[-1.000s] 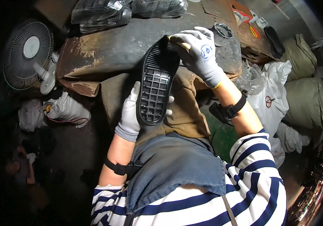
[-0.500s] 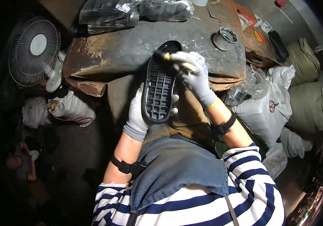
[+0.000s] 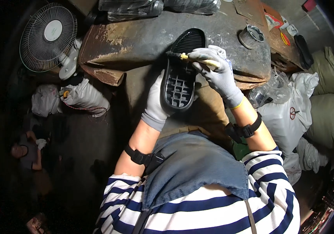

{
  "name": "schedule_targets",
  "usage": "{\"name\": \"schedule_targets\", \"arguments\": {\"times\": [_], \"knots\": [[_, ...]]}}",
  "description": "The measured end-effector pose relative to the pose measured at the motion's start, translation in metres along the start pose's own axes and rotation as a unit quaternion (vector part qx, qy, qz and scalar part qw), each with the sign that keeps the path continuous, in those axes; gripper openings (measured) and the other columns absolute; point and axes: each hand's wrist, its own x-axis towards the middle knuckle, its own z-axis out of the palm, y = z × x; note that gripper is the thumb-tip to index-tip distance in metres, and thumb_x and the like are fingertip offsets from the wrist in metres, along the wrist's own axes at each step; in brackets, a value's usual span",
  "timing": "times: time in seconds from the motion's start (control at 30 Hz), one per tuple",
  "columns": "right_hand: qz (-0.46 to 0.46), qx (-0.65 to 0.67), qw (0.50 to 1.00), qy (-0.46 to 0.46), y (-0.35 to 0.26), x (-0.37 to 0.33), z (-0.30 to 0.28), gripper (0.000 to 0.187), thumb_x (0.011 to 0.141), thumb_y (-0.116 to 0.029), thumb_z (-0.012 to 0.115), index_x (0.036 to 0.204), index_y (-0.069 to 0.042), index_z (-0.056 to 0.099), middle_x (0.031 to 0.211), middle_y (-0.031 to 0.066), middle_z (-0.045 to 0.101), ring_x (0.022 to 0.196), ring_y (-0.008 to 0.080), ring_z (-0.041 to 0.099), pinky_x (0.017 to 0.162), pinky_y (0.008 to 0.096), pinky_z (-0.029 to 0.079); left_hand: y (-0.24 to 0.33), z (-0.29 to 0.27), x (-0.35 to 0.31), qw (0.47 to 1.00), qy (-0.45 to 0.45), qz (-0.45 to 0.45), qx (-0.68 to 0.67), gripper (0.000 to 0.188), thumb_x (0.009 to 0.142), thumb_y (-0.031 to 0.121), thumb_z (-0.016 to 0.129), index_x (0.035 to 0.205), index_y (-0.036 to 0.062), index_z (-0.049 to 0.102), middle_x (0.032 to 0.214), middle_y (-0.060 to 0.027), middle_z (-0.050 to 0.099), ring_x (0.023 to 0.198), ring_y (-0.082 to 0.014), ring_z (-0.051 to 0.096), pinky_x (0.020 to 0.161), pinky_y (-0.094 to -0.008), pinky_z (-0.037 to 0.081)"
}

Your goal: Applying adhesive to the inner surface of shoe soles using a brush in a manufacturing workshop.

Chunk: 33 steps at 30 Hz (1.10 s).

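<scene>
My gloved left hand [image 3: 156,97] grips a black shoe sole [image 3: 180,87] along its left side, holding it tilted above my lap. The sole has a raised rim, a grid of hollow cells at its near end and fine ribs at its far end. In my gloved right hand [image 3: 217,72] is a brush [image 3: 184,56] with a pale yellowish handle and dark bristles. Its bristles lie over the left rim near the sole's middle; whether they touch, I cannot tell. The left fingertips are mostly hidden behind the sole.
Ahead is a worn, sheet-covered bench [image 3: 143,43] bearing a stained round pot [image 3: 251,37] and plastic-wrapped dark bundles [image 3: 135,8]. A fan [image 3: 50,37] stands at left, white sacks [image 3: 85,97] below it. More sacks [image 3: 283,121] crowd the right. Another person [image 3: 28,150] is at far left.
The view has shifted, so the scene sits farther right and higher. My right hand has brought the brush from the sole's far end down toward its middle. The sole stays in my left hand.
</scene>
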Motion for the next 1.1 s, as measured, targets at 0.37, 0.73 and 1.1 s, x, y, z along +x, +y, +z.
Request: {"name": "schedule_targets", "arguments": {"times": [0.37,0.73,1.1], "knots": [[-0.031,0.067,0.987,-0.146,-0.06,-0.015,-0.005,0.024,0.075,-0.008,0.072,0.098,-0.017,0.07,0.101,0.0015,0.07,0.103,0.0203,0.065,0.099,0.0401,0.039,0.019,-0.016,0.005,0.992,-0.065,0.103,0.034,0.059,0.105,0.043,0.033,0.139,-0.0023,0.049,0.133,-0.0222,0.058,0.121,-0.0339,0.059,0.108,-0.0471,0.044],[0.028,0.108,0.99,-0.086,-0.074,-0.034,-0.024,0.015,0.081,-0.01,0.077,0.096,-0.012,0.073,0.102,0.0017,0.072,0.099,0.02,0.067,0.098,0.0387,0.04,0.073,-0.015,-0.014,0.98,-0.12,0.111,0.108,0.079,0.099,0.051,0.05,0.144,-0.0116,0.035,0.134,-0.0405,0.048,0.121,-0.0442,0.057,0.103,-0.05,0.05],[0.091,-0.023,0.994,-0.058,-0.044,-0.011,0.015,0.02,0.08,-0.014,0.071,0.1,-0.011,0.069,0.092,0.0083,0.068,0.091,0.0272,0.061,0.09,0.0378,0.041,0.044,-0.003,-0.035,0.921,0.052,0.183,0.339,0.037,0.103,0.022,0.055,0.132,-0.0016,0.056,0.122,-0.0082,0.066,0.108,-0.0134,0.064,0.092,-0.0263,0.053]]}}
